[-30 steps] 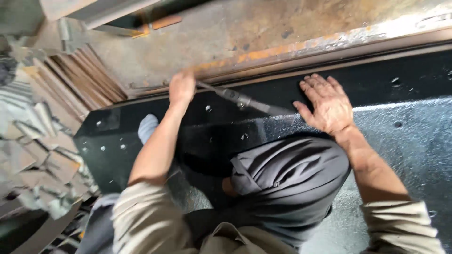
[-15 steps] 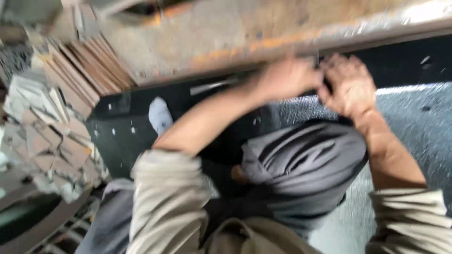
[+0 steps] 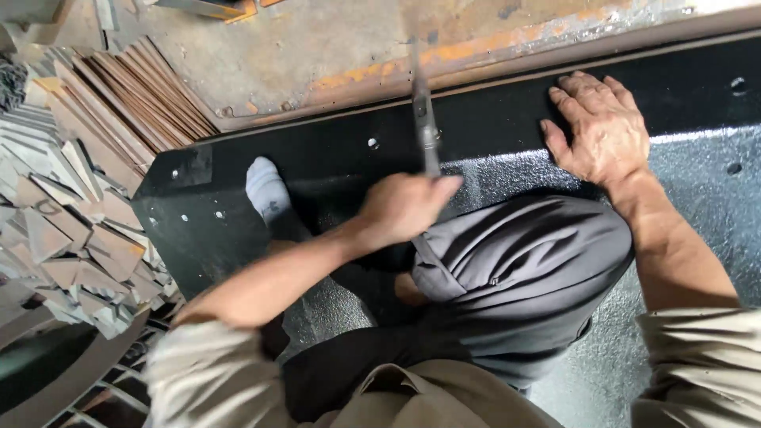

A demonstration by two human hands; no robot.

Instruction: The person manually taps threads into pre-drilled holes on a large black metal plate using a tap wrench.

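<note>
1. My left hand (image 3: 406,208) is clenched around the near end of a slim metal tool (image 3: 424,119).
2. The tool stands nearly upright in the view, its far end reaching over the rusty steel surface (image 3: 317,47) beyond the black panel (image 3: 333,150).
3. My right hand (image 3: 598,131) lies released, palm down and fingers spread, flat on the far edge of the black panel, well apart from the tool.
4. My knee in grey trousers (image 3: 515,269) rests on the panel between both hands.
5. A foot in a white sock (image 3: 268,190) sits left of my left hand.
6. Stacked metal plates (image 3: 71,198) lie at the far left, beside the panel.
</note>
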